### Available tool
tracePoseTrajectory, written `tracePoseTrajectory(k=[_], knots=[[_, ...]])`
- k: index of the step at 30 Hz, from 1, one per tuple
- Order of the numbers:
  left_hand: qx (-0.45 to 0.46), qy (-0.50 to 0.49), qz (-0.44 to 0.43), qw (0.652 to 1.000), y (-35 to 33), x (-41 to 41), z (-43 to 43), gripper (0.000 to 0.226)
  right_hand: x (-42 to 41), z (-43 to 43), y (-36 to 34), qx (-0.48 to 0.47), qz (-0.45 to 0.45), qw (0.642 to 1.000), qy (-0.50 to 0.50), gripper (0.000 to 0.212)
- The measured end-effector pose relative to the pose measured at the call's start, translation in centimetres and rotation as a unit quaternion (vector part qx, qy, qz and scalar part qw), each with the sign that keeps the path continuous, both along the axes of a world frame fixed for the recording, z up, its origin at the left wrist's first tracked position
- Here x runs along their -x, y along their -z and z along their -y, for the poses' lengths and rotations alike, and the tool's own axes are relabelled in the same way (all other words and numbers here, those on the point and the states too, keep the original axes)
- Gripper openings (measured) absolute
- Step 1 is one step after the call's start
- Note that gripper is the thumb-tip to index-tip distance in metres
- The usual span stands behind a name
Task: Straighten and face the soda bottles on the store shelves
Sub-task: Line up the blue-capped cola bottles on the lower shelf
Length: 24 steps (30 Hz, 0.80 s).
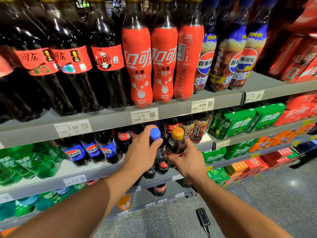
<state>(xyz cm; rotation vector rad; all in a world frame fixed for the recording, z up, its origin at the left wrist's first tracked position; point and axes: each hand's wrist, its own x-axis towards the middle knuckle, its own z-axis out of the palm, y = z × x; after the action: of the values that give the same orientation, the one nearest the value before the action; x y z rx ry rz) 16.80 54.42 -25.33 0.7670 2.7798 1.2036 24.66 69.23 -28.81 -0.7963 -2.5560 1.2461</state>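
My left hand is wrapped around the neck of a dark cola bottle with a blue cap. Right beside it, my right hand grips a dark cola bottle with an orange-yellow cap. Both bottles stand upright at the front of the second grey shelf, nearly touching. Their lower labels are mostly hidden by my hands. On the shelf above, two red full-wrap cola bottles face forward, and a third shows its back label.
Large dark cola bottles fill the upper shelf's left, blue cola bottles its right. Blue-labelled bottles and green ones stand left of my hands, green carton packs to the right. A black device lies on the floor.
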Motion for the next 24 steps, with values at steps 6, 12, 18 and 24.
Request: tracePoseTrajectory(k=[6, 12, 18, 24], knots=[[0.026, -0.007, 0.017, 0.999, -0.5, -1.2, 3.2, 0.025, 2.0, 1.1, 0.3, 0.028, -0.02, 0.999, 0.001, 0.054], [0.048, -0.013, 0.025, 0.998, -0.8, -1.2, 6.3, 0.021, 4.9, 2.0, 0.6, 0.053, -0.047, 0.997, -0.006, 0.051], [0.038, -0.017, 0.055, 0.998, -0.6, -1.3, 8.8, 0.022, 6.6, 2.5, 1.9, 0.077, -0.052, 0.996, -0.002, 0.056], [0.028, -0.023, 0.054, 0.998, 0.5, -1.3, 10.1, 0.023, 7.3, 3.1, 3.6, 0.1, -0.052, 0.993, 0.02, 0.057]])
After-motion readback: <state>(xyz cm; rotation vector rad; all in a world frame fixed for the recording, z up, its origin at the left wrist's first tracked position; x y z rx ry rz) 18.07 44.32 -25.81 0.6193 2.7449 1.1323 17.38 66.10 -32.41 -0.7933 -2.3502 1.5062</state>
